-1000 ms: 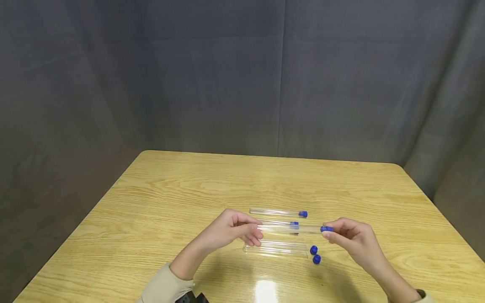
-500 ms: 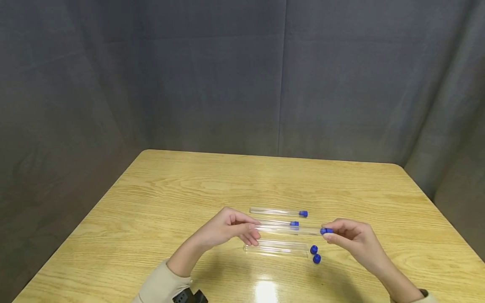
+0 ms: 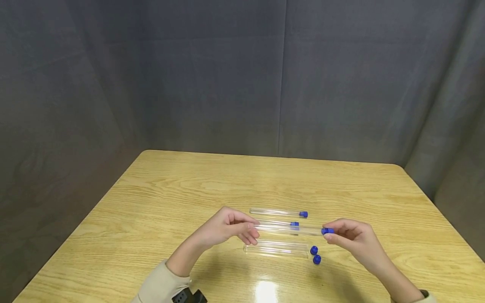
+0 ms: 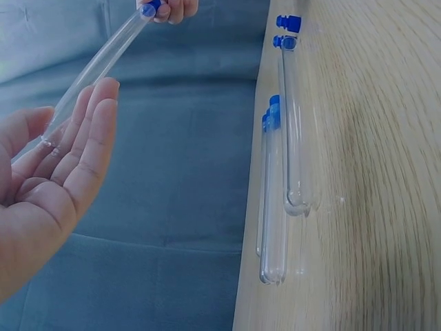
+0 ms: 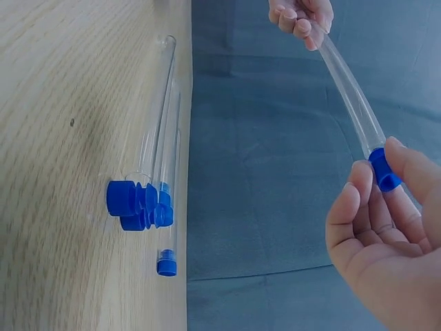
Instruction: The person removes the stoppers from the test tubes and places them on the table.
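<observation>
Between my two hands a clear test tube [image 3: 278,229] is held level above the table. My left hand [image 3: 229,227] pinches its rounded end between thumb and fingers. At the other end my right hand [image 3: 354,240] pinches a blue stopper [image 5: 384,169] between thumb and fingertips, the stopper at the tube's mouth. Behind the held tube lie two tubes with blue stoppers, a far one [image 3: 274,211] and a nearer one [image 3: 294,224] partly covered by it. In front, clear tubes without stoppers [image 3: 278,249] lie side by side.
Two loose blue stoppers, one [image 3: 314,250] behind the other [image 3: 316,259], lie right of the unstoppered tubes. Everything rests on a wood-grain table [image 3: 182,185]. A dark grey curtain [image 3: 212,92] hangs behind the table and at its sides.
My left hand has shifted slightly left along with the tube. The right hand keeps its grip on the stopper, nearly unmoved. Things on the table lie as before.
</observation>
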`<state>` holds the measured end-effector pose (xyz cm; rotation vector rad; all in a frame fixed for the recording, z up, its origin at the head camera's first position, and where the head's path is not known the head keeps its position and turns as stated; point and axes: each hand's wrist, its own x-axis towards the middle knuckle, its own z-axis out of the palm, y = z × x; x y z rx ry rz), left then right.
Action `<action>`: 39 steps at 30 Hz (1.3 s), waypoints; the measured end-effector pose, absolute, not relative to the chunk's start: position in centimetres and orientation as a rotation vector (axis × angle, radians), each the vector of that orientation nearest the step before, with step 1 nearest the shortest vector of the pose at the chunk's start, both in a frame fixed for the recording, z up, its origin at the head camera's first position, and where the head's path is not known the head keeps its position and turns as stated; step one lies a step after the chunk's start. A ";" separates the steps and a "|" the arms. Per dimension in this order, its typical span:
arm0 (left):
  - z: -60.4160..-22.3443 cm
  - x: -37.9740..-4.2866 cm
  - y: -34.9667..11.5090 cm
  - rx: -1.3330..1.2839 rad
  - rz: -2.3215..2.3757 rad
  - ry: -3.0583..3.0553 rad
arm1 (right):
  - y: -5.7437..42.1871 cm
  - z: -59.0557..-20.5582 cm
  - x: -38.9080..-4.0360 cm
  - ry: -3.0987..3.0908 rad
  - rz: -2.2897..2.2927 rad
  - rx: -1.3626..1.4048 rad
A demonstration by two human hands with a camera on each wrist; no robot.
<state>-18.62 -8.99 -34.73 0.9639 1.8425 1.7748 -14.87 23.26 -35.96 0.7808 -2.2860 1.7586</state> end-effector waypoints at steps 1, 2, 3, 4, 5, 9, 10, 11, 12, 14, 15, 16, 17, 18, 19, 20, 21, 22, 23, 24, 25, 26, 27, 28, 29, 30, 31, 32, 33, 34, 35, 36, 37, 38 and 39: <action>-34.7 -18.6 -9.0 0.965 1.776 1.841 | 23.3 -36.0 -14.9 -2.289 1.760 0.775; -34.8 -18.6 -9.0 0.965 1.777 1.841 | 23.3 -35.9 -14.9 -2.294 1.760 0.768; -34.7 -18.6 -9.0 0.960 1.778 1.841 | 23.3 -35.9 -14.9 -2.298 1.761 0.761; -34.7 -18.7 -9.0 0.956 1.778 1.843 | 23.3 -35.9 -14.9 -2.301 1.760 0.756; -34.7 -18.7 -9.0 0.950 1.779 1.843 | 23.3 -36.0 -14.9 -2.304 1.759 0.752; -34.7 -18.8 -9.0 0.931 1.781 1.846 | 23.3 -36.0 -15.1 -2.309 1.759 0.733; -34.7 -18.8 -9.0 0.933 1.782 1.849 | 23.3 -36.1 -15.1 -2.314 1.757 0.724; -34.7 -18.8 -9.0 0.936 1.782 1.851 | 23.3 -36.1 -15.2 -2.318 1.755 0.716; -34.8 -18.9 -9.0 0.939 1.781 1.855 | 23.4 -36.1 -15.2 -2.323 1.755 0.706; -34.8 -19.0 -9.0 0.939 1.784 1.857 | 23.4 -36.2 -15.2 -2.331 1.753 0.691; -34.9 -19.1 -9.0 0.942 1.784 1.862 | 23.5 -36.2 -15.3 -2.332 1.753 0.685; -34.9 -19.2 -8.9 0.942 1.782 1.868 | 23.5 -36.2 -15.3 -2.334 1.748 0.681; -34.9 -19.2 -8.9 0.938 1.781 1.873 | 23.5 -36.3 -15.4 -2.334 1.746 0.678; -35.0 -19.3 -8.9 0.935 1.779 1.878 | 23.6 -36.3 -15.4 -2.334 1.746 0.675; -35.0 -19.3 -8.9 0.933 1.778 1.881 | 23.6 -36.4 -15.5 -2.333 1.747 0.672; -35.0 -19.4 -8.9 0.927 1.775 1.888 | 23.7 -36.4 -15.5 -2.333 1.750 0.669; -35.0 -19.5 -8.9 0.921 1.773 1.893 | 23.7 -36.5 -15.6 -2.334 1.753 0.665; -35.1 -19.5 -8.9 0.914 1.771 1.899 | 23.8 -36.6 -15.6 -2.336 1.758 0.661; -35.1 -19.6 -8.9 0.905 1.769 1.900 | 23.8 -36.6 -15.7 -2.338 1.764 0.655; -35.2 -19.7 -8.9 0.895 1.766 1.905 | 23.9 -36.6 -15.7 -2.341 1.766 0.648; -35.2 -19.7 -8.9 0.884 1.763 1.911 | 23.9 -36.7 -15.8 -2.345 1.767 0.642; -35.3 -19.8 -8.9 0.874 1.758 1.917 | 24.0 -36.7 -15.8 -2.349 1.765 0.635; -35.4 -19.9 -8.9 0.867 1.752 1.925 | 24.0 -36.8 -15.9 -2.352 1.765 0.627; -35.4 -20.0 -8.9 0.860 1.746 1.933 | 24.0 -36.8 -15.9 -2.354 1.763 0.619; -35.5 -20.0 -8.9 0.851 1.741 1.940 | 24.1 -36.9 -16.0 -2.356 1.763 0.612; -35.5 -20.1 -8.8 0.842 1.737 1.947 | 24.1 -36.9 -16.0 -2.357 1.765 0.605; -35.6 -20.2 -8.8 0.836 1.732 1.953 | 24.2 -36.9 -16.0 -2.359 1.767 0.601; -35.6 -20.3 -8.8 0.828 1.729 1.957 | 24.2 -36.9 -16.1 -2.360 1.772 0.596; -35.7 -20.3 -8.8 0.820 1.725 1.963 | 24.2 -37.0 -16.1 -2.360 1.778 0.593; -35.8 -20.4 -8.8 0.812 1.722 1.965 | 24.2 -37.0 -16.1 -2.361 1.782 0.593; -35.8 -20.5 -8.8 0.802 1.718 1.968 | 24.3 -37.0 -16.2 -2.359 1.792 0.594; -35.9 -20.6 -8.7 0.795 1.715 1.970 | 24.3 -37.0 -16.2 -2.356 1.800 0.596; -36.0 -20.6 -8.7 0.800 1.709 1.974 | 24.3 -37.1 -16.2 -2.353 1.808 0.598; -36.1 -20.7 -8.7 0.796 1.705 1.976 | 24.3 -37.1 -16.2 -2.349 1.818 0.602; -36.2 -20.8 -8.7 0.794 1.703 1.977 | 24.3 -37.1 -16.3 -2.345 1.826 0.603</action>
